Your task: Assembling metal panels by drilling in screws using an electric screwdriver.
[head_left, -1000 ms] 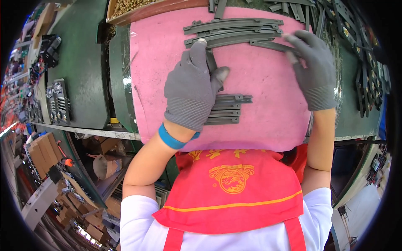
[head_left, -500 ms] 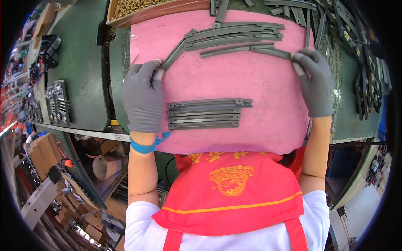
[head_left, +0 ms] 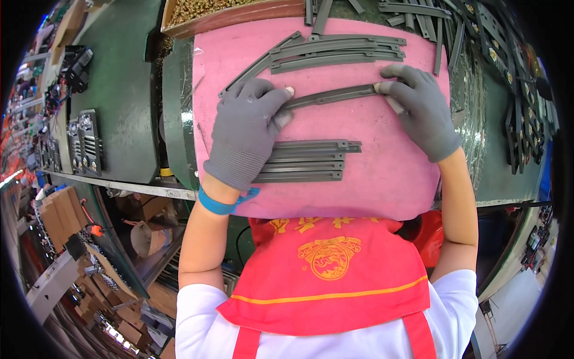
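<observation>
A dark grey slotted plastic strip spans the gap between my two grey-gloved hands, tilted slightly up to the right. My left hand pinches its left end between thumb and fingers. Its right end is pinched by my right hand. Just above the strip lies a bundle of similar grey strips. One angled strip slants down-left from that bundle, past my left fingers. Nearer to me, a row of several parallel strips rests on the pink mat; my left hand and wrist cover their left ends.
A cardboard box of small brass-coloured parts stands at the far left. Loose grey strips lie at the far right, beside stacked dark frames. On the green bench at left sits a metal-fitted part.
My left hand has let go of the angled strip and moved right and nearer to the held strip's left end. My right hand has come left, bringing the strip nearer to me.
</observation>
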Action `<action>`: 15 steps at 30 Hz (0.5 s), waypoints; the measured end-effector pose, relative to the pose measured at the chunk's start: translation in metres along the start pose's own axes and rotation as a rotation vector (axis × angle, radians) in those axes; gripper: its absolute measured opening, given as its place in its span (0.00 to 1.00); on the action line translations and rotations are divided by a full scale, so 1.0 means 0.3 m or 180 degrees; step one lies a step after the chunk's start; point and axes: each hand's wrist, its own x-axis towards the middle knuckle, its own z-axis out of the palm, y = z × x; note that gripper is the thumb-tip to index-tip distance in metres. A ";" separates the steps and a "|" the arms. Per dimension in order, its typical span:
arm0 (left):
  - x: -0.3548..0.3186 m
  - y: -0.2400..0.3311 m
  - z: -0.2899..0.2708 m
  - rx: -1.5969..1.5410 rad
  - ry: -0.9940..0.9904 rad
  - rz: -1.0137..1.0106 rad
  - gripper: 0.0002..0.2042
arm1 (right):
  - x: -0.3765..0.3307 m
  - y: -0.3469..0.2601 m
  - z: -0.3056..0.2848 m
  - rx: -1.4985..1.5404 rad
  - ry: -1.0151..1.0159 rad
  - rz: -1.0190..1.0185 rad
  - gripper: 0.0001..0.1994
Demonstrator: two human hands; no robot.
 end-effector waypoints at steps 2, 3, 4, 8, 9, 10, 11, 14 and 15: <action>0.007 0.004 -0.011 0.0068 -0.0208 -0.0158 0.13 | -0.038 0.008 -0.022 -0.0159 -0.0077 0.0291 0.08; 0.010 -0.001 -0.006 0.0046 -0.0215 -0.0094 0.13 | -0.059 0.005 -0.033 -0.0166 -0.0077 0.0300 0.08; 0.013 -0.005 -0.004 0.0033 -0.0217 -0.0037 0.12 | -0.078 -0.005 -0.043 -0.0166 -0.0120 0.0389 0.07; 0.097 0.058 0.044 -0.0436 -0.0287 0.0117 0.10 | -0.144 -0.015 -0.053 -0.0106 0.0094 0.0808 0.07; 0.112 0.073 0.042 -0.0324 -0.0347 -0.0126 0.08 | -0.165 -0.002 -0.067 -0.0118 0.0092 0.0822 0.07; 0.124 0.086 0.045 -0.0202 -0.0406 -0.0368 0.07 | -0.196 0.027 -0.089 -0.0112 0.0203 0.1038 0.07; 0.124 0.092 0.045 -0.0226 -0.0408 -0.0345 0.07 | -0.228 0.053 -0.113 -0.0125 0.0312 0.1264 0.07; 0.126 0.105 0.046 -0.0199 -0.0480 -0.0530 0.06 | -0.338 0.104 -0.162 -0.0274 0.0391 0.1621 0.07; 0.130 0.109 0.050 -0.0385 -0.0537 -0.0544 0.06 | -0.361 0.119 -0.167 -0.0302 0.0384 0.1438 0.09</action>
